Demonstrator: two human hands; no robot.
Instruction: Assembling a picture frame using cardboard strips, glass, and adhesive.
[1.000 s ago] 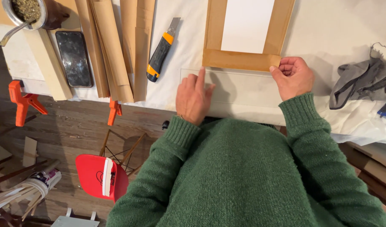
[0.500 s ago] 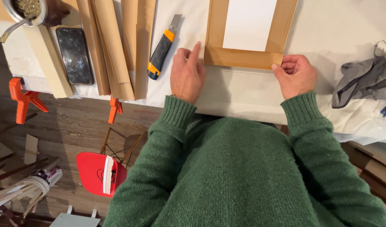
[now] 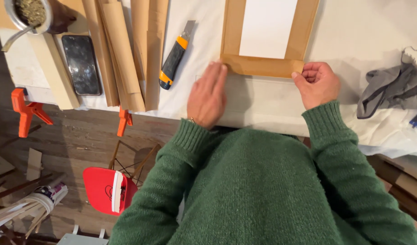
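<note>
Brown frame (image 3: 262,66) around a white panel (image 3: 267,27); left of the frame, an orange-and-black knife (image 3: 174,58); right, a grey cloth (image 3: 392,88).

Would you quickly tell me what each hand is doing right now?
Left hand: open, flat on the brown paper frame.
Right hand: closed, pinching the frame's corner.

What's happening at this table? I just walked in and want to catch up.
A person in a green sweater presses the left hand flat at the near left corner of a brown paper-taped frame around a white sheet, while the right hand pinches its right corner. A utility knife lies beside it.
</note>
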